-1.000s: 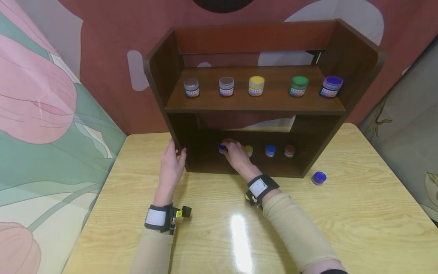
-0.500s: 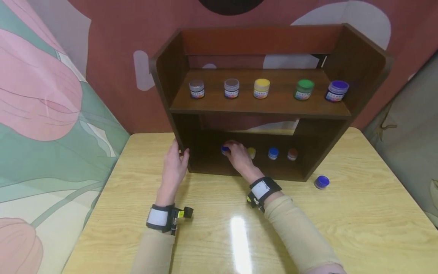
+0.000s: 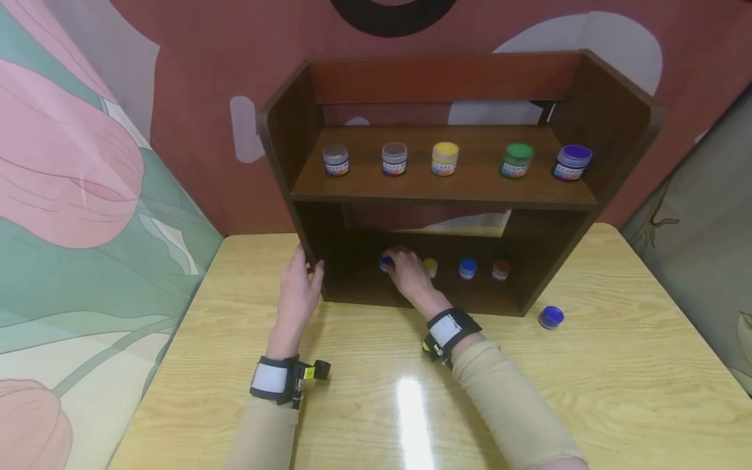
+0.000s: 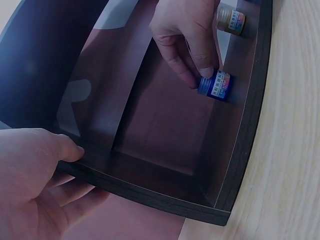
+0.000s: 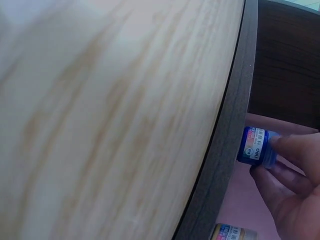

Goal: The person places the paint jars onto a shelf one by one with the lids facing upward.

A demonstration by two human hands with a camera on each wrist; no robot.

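On the lower shelf, my right hand (image 3: pixel 411 274) pinches a small dark blue paint jar (image 3: pixel 385 263) by its lid, between thumb and fingers. In the left wrist view the labelled blue jar (image 4: pixel 219 86) stands on the lower board. My left hand (image 3: pixel 298 287) holds the left side panel of the dark brown shelf (image 3: pixel 364 287); its thumb (image 4: pixel 72 149) lies on one face, the fingers behind the other. Right of my right hand, a yellow jar (image 3: pixel 431 267), a lighter blue jar (image 3: pixel 467 268) and a reddish-brown jar (image 3: pixel 501 269) share the lower shelf.
The upper shelf carries two clear-lidded jars (image 3: pixel 336 160), a yellow-lidded jar (image 3: pixel 444 158), a green-lidded jar (image 3: pixel 517 160) and a purple-lidded jar (image 3: pixel 572 162). Another blue-purple jar (image 3: pixel 551 317) stands on the wooden table (image 3: pixel 364 405), right of the shelf. A patterned wall covering (image 3: pixel 194 130) lies behind.
The head view has shifted slightly. Both hands keep their places, the right at the dark blue jar and the left at the side panel.
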